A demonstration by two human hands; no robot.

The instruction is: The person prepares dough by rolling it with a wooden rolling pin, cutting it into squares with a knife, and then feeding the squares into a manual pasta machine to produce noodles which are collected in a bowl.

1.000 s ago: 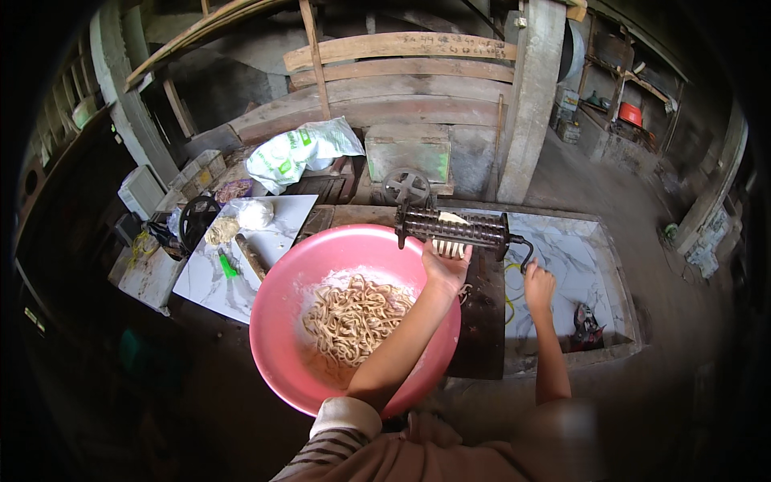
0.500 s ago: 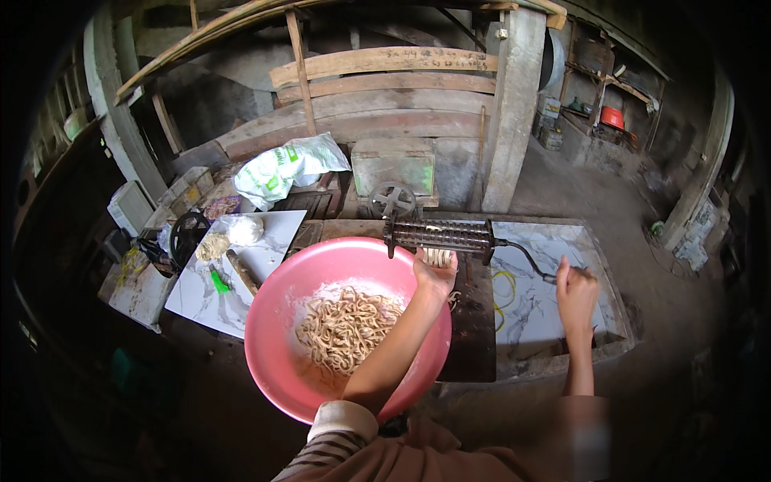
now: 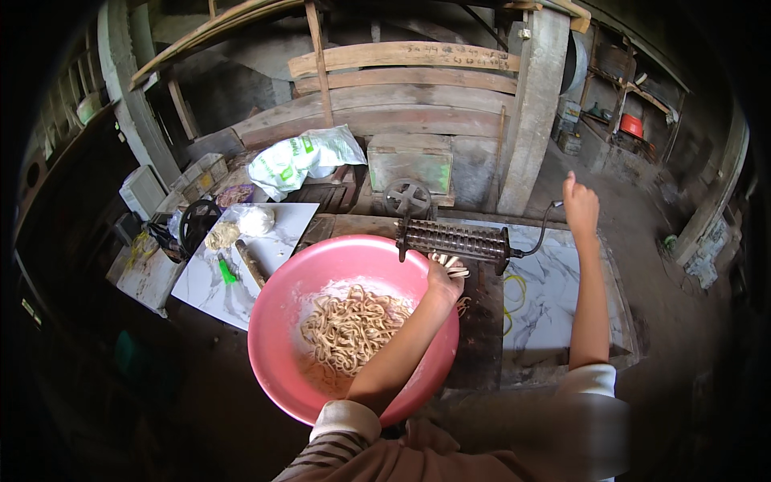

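Observation:
My left hand point(image 3: 443, 283) is curled around pale noodle strands point(image 3: 451, 265) just below the dark metal roller of a noodle machine point(image 3: 454, 239); part of its fingers is hidden. Under my left forearm stands a large pink basin point(image 3: 269, 321), floury inside, with a heap of cut noodles point(image 3: 349, 325) in it. My right hand point(image 3: 581, 210) is closed on the end of the machine's bent crank handle point(image 3: 540, 241), raised at the right with the thumb up.
On a marbled board point(image 3: 201, 281) at the left are a dough lump point(image 3: 222, 235), a white plastic bag point(image 3: 255, 220), a rolling pin point(image 3: 250, 263) and a green-handled tool point(image 3: 226, 271). Yellow string point(image 3: 518, 297) lies on the right-hand marbled slab point(image 3: 546, 321). Behind are a white-green sack point(image 3: 309, 157) and a concrete pillar point(image 3: 536, 112).
My right hand has swung the crank up and away from me. My left hand stays below the roller, its fingers now more curled round the strands. The view has shifted slightly.

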